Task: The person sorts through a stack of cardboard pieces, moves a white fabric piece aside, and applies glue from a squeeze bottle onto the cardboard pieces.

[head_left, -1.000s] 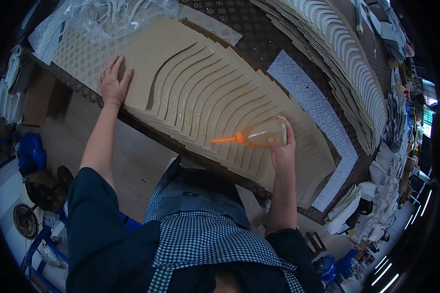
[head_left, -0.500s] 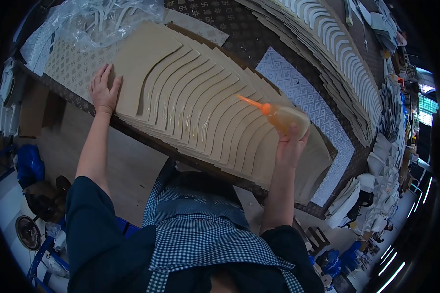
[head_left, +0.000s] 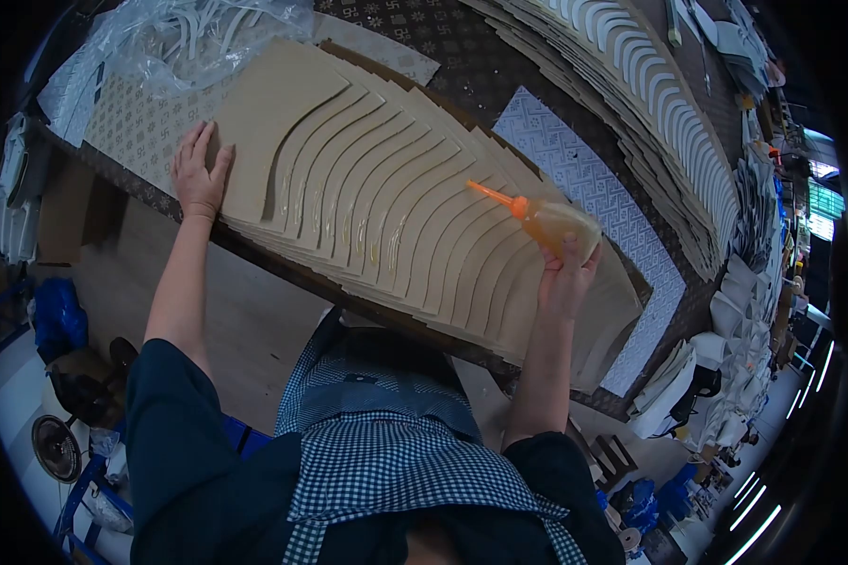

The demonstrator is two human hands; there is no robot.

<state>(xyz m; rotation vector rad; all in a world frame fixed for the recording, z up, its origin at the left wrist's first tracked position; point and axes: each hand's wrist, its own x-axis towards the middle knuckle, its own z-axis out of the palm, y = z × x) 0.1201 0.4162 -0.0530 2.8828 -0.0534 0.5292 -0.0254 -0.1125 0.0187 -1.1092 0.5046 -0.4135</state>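
My left hand (head_left: 200, 177) lies with its fingers a little apart on the left end of overlapping tan curved sheets (head_left: 278, 85), holding nothing. Wet, shiny streaks of glue run along the exposed edges of the left and middle sheets. In my right hand (head_left: 567, 273) is a clear squeeze bottle (head_left: 561, 226) with amber liquid and an orange nozzle. The bottle is tilted, its nozzle pointing up and left over the right part of the sheets. Whether the tip touches a sheet, I cannot tell.
Crumpled clear plastic with white strips (head_left: 193, 42) sits at the upper left. A patterned white sheet (head_left: 575, 160) lies beyond the tan ones. Another fanned stack with white curved pieces (head_left: 650, 85) is at the upper right. Blue bags (head_left: 59, 315) are below left.
My right hand and the bottle have shifted slightly to the right, and the nozzle tip has moved with them. My left hand stays in nearly the same place.
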